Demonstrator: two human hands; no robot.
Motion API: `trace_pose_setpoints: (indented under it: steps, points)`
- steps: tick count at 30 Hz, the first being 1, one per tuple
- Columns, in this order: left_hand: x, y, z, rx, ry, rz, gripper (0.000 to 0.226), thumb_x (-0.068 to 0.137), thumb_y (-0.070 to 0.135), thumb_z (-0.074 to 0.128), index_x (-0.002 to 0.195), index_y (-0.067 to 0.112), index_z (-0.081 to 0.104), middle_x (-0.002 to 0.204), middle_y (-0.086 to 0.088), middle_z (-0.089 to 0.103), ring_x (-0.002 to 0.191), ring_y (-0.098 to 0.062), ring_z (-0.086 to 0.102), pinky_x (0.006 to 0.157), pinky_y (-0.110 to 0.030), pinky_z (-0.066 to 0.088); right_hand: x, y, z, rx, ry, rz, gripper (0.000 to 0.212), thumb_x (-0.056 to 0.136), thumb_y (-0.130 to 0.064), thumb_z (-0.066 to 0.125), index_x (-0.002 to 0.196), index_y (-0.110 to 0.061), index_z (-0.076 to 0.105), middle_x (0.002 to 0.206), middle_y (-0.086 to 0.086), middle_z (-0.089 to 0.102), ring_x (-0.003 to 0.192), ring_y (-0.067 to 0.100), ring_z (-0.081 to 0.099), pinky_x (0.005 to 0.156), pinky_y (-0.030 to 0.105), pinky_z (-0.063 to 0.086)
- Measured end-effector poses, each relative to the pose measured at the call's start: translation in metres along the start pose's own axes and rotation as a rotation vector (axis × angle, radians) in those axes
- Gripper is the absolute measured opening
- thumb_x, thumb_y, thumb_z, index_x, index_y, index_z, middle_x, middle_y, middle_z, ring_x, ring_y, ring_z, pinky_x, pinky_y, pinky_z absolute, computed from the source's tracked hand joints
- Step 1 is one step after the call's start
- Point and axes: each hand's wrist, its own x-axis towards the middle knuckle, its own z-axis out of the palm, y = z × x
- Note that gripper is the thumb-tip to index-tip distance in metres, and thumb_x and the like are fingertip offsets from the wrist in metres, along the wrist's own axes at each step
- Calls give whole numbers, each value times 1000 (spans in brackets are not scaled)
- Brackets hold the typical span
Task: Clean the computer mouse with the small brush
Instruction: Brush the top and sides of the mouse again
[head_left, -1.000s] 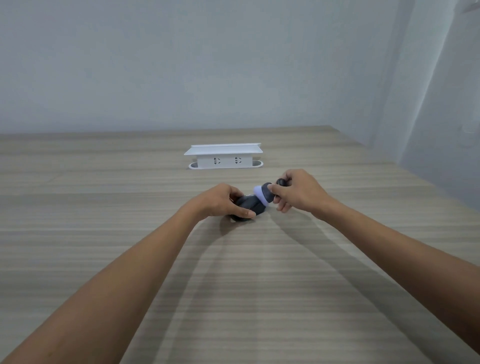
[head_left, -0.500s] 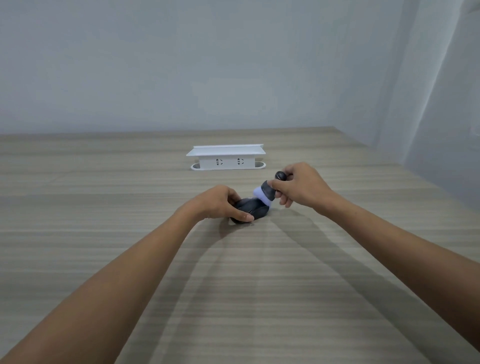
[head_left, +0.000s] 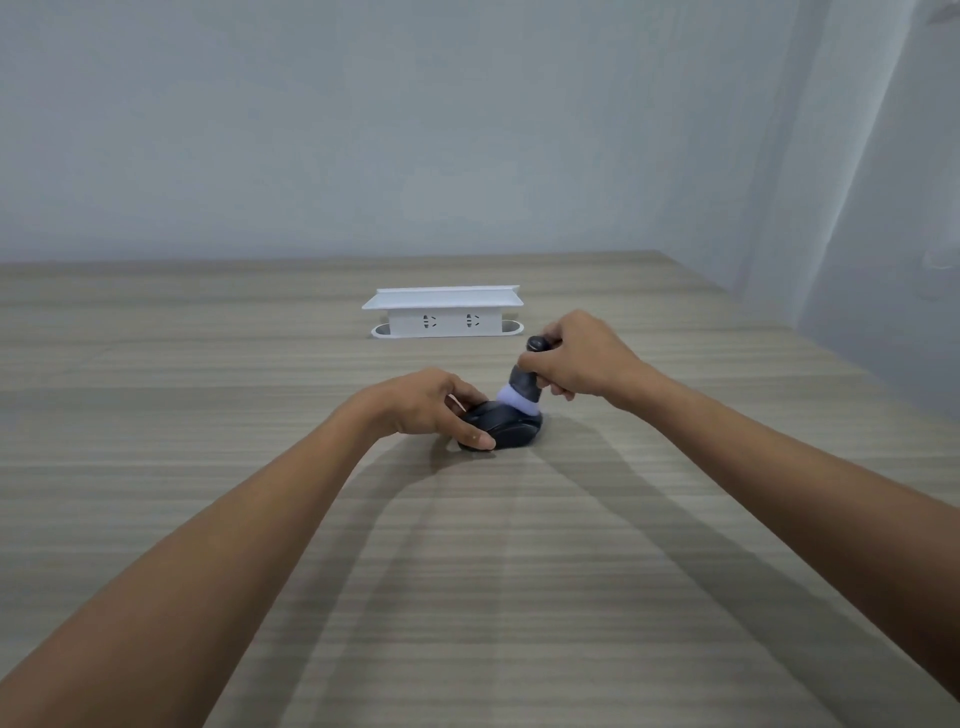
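The cleaning looks to be in progress, since the left hand (head_left: 426, 402) grasps the computer mouse (head_left: 506, 426) on the counter (head_left: 208, 415) while the right hand (head_left: 576, 361), clenched on the small brush (head_left: 522, 387), presses its pale bristles on the mouse's far right part.

I see open bench (head_left: 208, 364) to the left, right and near side of the mouse (head_left: 511, 428); only the white socket box (head_left: 441, 314) stands behind it, well apart.
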Motion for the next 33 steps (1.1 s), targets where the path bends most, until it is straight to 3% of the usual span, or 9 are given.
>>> trace_pose_setpoints:
  steps: [3,6,10,12,15,20,25,30,33]
  points:
    - [-2,4,0,-11,-26,14,46,77,31,88,121,35,75,96,10,76,87,-7,68,87,-18,50,4,-5,6,47,-39,-10,22,85,-10,65,62,-10,64,57,4,64,34,5,50,41,20,44]
    - [-1,2,0,-22,-16,23,45,76,27,89,119,26,76,101,2,80,95,-18,72,89,-22,51,6,-3,2,-43,-18,15,28,82,-7,63,55,-9,61,51,2,61,30,4,47,36,15,39]
    - [-2,1,1,-27,13,12,45,76,25,89,119,22,76,107,-3,79,97,-17,72,87,-19,51,8,0,-4,-95,-8,55,31,81,-6,62,50,-9,59,45,1,58,26,4,44,34,13,37]
    - [-2,1,1,-46,14,8,43,76,24,89,117,23,77,108,-4,79,96,-19,72,90,-21,51,10,-5,1,-71,-33,27,29,80,-7,63,52,-10,61,50,3,61,31,6,47,38,15,40]
    - [-3,0,1,-73,-43,16,48,77,24,88,122,33,75,104,-1,79,91,-11,70,93,-22,50,12,-12,10,-58,-70,-12,26,80,-8,63,55,-9,63,57,7,65,41,12,52,38,17,41]
    - [-3,-2,2,-77,36,-10,48,74,20,90,119,18,76,106,-3,81,107,-22,74,102,-28,53,19,-9,5,-213,-74,34,20,82,-6,62,62,-3,64,47,2,58,35,12,52,35,16,41]
    - [-2,0,2,-66,30,-25,48,72,21,91,118,18,77,105,-2,81,106,-21,74,106,-35,52,20,-8,3,-224,-65,45,23,83,-6,62,60,-4,60,39,-3,55,34,13,52,36,17,42]
    - [-6,2,0,-73,-32,6,49,77,25,88,122,39,74,105,5,80,95,-6,72,100,-19,49,18,-17,15,-75,-87,-5,26,83,-8,63,57,-6,65,47,1,61,32,7,49,37,15,41]
    - [-5,1,3,-92,23,-4,48,75,21,90,121,23,76,106,-2,81,104,-17,74,105,-30,52,20,-10,9,-94,-81,42,21,83,-7,63,63,-3,68,46,0,61,37,11,51,36,16,42]
